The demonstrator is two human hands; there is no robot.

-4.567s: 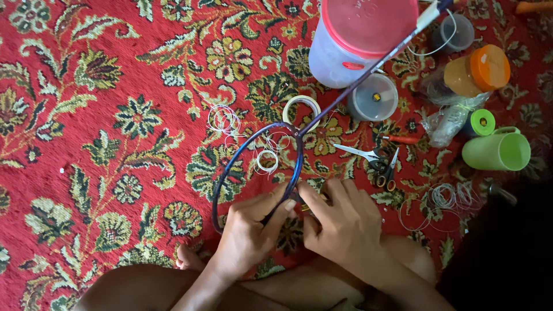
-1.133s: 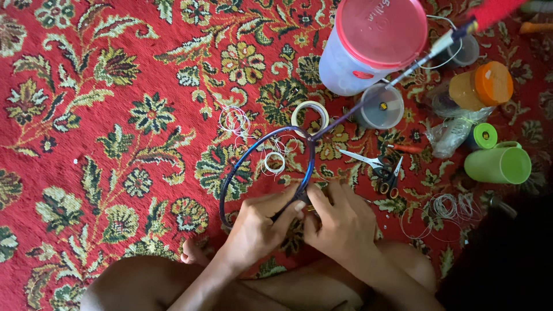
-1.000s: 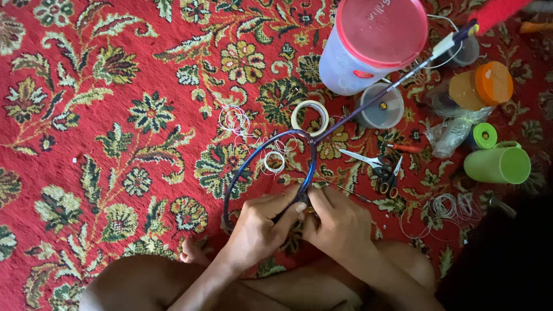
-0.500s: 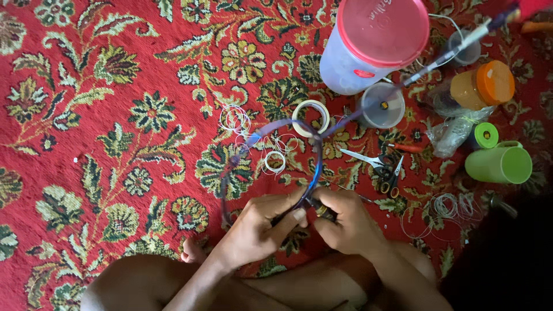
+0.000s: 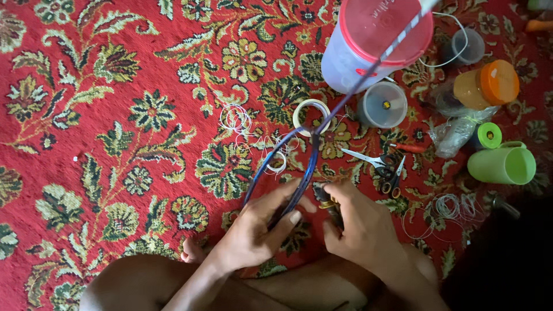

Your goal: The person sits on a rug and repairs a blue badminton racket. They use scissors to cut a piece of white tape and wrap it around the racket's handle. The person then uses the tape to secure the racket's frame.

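Near the bottom centre, the left hand (image 5: pixel 262 227) clamps the blue hoop (image 5: pixel 308 167), its long axis toward 1 o'clock, while the right hand (image 5: pixel 360 227) pinches a small tool (image 5: pixel 329 204) at 3 o'clock.

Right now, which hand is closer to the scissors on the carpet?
The right hand. It sits just below the scissors, almost under their handles. The left hand is farther off to the left, wrapped around the blue racket frame.

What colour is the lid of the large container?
The lid is pinkish red, on a pale translucent body; the head view shows it.
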